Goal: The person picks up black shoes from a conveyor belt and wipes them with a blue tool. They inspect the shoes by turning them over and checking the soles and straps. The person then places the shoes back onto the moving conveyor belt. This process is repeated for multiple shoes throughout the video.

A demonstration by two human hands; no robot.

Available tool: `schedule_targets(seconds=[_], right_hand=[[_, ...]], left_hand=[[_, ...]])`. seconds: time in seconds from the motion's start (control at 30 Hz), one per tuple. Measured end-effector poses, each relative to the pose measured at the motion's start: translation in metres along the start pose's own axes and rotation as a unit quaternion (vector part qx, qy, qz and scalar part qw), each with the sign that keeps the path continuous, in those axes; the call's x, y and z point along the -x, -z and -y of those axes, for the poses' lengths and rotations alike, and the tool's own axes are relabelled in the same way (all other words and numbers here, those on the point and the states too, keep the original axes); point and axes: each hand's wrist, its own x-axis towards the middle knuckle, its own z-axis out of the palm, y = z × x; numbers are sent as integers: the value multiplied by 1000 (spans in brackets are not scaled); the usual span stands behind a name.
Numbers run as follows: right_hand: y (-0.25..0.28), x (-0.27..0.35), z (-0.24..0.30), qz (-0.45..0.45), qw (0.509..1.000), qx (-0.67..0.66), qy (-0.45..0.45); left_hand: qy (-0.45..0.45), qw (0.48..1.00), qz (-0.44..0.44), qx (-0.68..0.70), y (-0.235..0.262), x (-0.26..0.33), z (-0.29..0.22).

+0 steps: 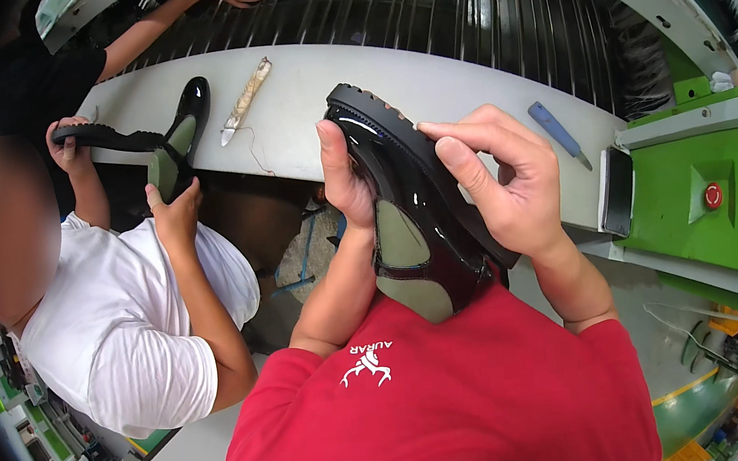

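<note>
A glossy black ankle boot (434,218) with olive-green side panels is tilted in front of my chest, toe up, its ridged black sole (377,111) turned to the right. My left hand (347,187) grips the boot from the left, thumb raised near the toe; its other fingers are hidden behind the shoe. At the sole's right edge, my right hand (510,181) has thumb and index finger drawn together, the index fingertip touching the edge. Whatever might be between those fingers is too small to make out.
On the white bench (297,92) lie a blue-handled knife (560,135) and a tape-wrapped tool (245,103). Behind runs a roller conveyor (415,4). To the left, a co-worker (132,324) in white handles a similar boot (183,138). A green machine (705,189) with a red button stands right.
</note>
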Motion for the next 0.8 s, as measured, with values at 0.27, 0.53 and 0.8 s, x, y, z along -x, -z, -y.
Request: schedule_targets(seconds=[0.27,0.53,0.8], right_hand=[[7,-34,-3,-17,997,-77,-4],[19,-19,3,-6,989,83,124],[-2,54,-58,-68,946,237,212]], left_hand=[[-66,961,-52,-264,-20,-16,-4],[-125,931,-39,-341,-45,-36,-20],[-194,919,-44,-341,-82,-69,-35]])
